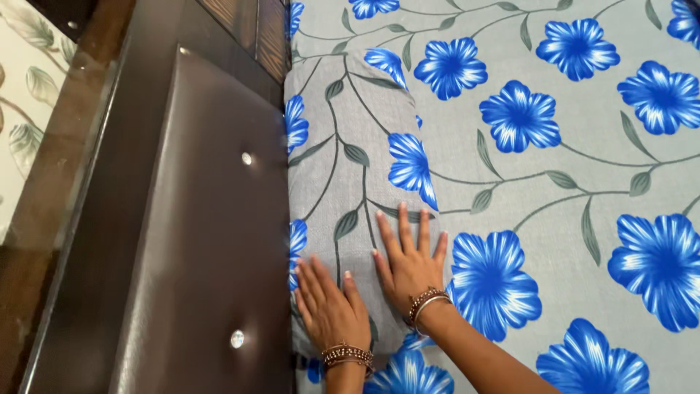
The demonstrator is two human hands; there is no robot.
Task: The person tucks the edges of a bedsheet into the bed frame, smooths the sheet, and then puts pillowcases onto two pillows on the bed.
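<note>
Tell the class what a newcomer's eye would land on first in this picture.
Big blue flowers on a grey bedsheet fill the right side. At bottom centre, the left hand and right hand, both wearing bangles, lie flat on a matching pillow. On the left stands a dark brown padded headboard with shiny studs.

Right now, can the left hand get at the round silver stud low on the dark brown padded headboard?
Probably yes. The left hand lies flat on the grey blue-flowered pillow, beside the dark brown padded headboard, and nothing stands between it and the round silver stud.
</note>
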